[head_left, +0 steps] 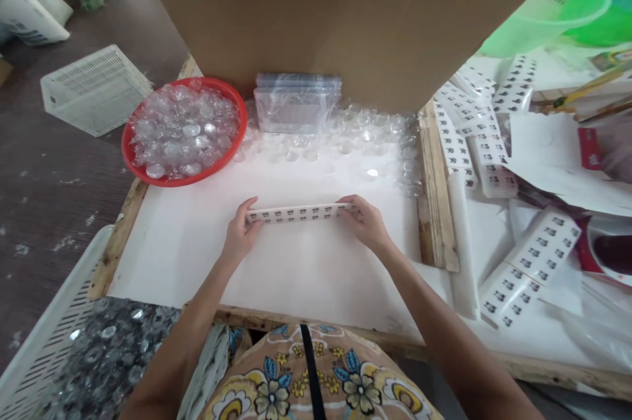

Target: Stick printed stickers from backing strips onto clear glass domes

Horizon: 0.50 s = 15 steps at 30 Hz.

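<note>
Between my two hands a strip of printed stickers (303, 213), white with rows of small dark figures, stretches level just above or on the white tabletop (306, 262); I cannot tell if it touches. My left hand (241, 229) pinches its left end, thumb in front and fingers behind. At the right end, my right hand (364, 221) grips it the same way. Beyond the strip, small clear round domes (365, 137) lie scattered over the back of the table. A stack of clear plastic sleeves (296, 107) stands among them against the cardboard.
A red basin (240, 137) heaped with clear domes sits at the back left. A tall cardboard sheet (336, 18) rises behind. On the right, past a wooden strip (437, 196), lie more sticker sheets (530, 268). A white crate (54, 328) of dark shiny pieces is at lower left.
</note>
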{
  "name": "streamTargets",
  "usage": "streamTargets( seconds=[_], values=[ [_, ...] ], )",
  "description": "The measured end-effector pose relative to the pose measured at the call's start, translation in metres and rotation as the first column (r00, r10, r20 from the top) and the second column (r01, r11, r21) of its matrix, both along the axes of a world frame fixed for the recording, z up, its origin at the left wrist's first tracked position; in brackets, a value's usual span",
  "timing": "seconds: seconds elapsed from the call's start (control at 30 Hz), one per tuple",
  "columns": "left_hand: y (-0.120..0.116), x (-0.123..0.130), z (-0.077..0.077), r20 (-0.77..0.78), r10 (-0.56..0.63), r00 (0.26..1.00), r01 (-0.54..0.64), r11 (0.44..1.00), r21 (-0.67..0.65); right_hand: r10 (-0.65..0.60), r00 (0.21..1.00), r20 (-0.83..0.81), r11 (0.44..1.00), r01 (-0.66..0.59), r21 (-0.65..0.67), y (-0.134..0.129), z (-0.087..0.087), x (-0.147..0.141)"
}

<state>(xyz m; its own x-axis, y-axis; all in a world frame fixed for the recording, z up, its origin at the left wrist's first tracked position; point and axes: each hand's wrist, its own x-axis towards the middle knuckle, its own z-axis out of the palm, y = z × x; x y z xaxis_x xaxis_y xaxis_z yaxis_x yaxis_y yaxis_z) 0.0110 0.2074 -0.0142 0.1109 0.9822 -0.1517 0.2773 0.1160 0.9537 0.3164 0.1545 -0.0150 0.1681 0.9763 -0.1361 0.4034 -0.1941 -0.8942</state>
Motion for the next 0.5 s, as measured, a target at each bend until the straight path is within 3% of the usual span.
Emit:
streamTargets(
  seconds=[0.1,0.23,0.3,0.4,0.5],
  values=[
    [0.005,0.000,0.008,0.275,0.105,0.956,-0.056,0.982,-0.179,-0.067,0.967,-0.244,0.976,0.013,-0.219,0.002,0.012,-0.001],
    [-0.005,0.024,0.018,0.616,0.341,0.710,-0.118,0.920,-0.373,-0.215,0.791,-0.573,0.941,0.011,-0.337,-0.001,0.019,-0.022],
    [-0.017,0.048,0.020,0.664,0.419,0.618,-0.139,0.891,-0.433,-0.277,0.727,-0.629,0.930,0.038,-0.366,-0.006,0.019,-0.041],
    [-0.032,0.082,0.016,0.678,0.489,0.549,-0.210,0.865,-0.455,-0.337,0.662,-0.670,0.918,0.074,-0.389,-0.016,0.021,-0.072],
    [-0.036,0.098,0.009,0.621,0.609,0.494,-0.290,0.788,-0.542,-0.354,0.633,-0.689,0.917,0.089,-0.390,-0.027,0.024,-0.093]
  ],
)
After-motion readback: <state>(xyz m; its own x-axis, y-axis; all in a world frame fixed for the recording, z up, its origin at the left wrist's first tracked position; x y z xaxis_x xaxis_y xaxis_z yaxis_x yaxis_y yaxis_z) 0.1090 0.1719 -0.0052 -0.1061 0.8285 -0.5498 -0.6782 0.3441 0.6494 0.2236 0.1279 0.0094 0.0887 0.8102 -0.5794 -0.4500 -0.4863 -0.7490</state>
